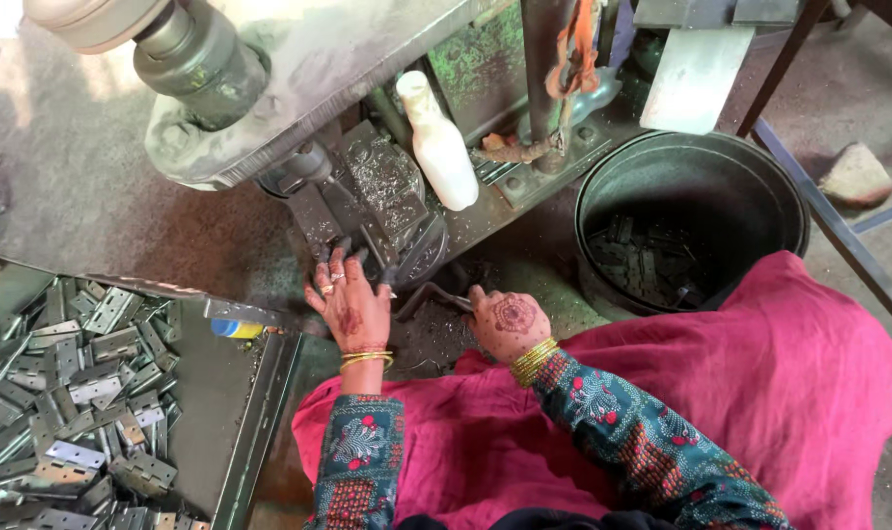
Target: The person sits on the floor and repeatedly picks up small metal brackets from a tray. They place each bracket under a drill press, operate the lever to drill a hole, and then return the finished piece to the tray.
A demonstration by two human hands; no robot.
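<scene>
The left hand (351,306) lay flat with its fingers spread wide, fingertips resting against the dark metal fixture (367,211) at the foot of the press machine (298,69); it held nothing that could be seen. The right hand (506,324) was curled, knuckles up, around the near end of a thin bent metal lever (431,292); its grip looked narrow, though the fingers were hidden beneath the hand. The lever's long axis ran left to right, pointing from the right hand toward the fixture, and lay low over the chip-strewn floor.

A white plastic bottle (438,142) leaned on the machine base just behind the fixture. To the left, a metal tray (259,412) held a heap of grey hinges (73,393), its raised edge close beside the left wrist. To the right stood a dark round bin (691,211) with more hinges at its bottom, its rim near the right hand. Open room remained only in the narrow gap between the hands.
</scene>
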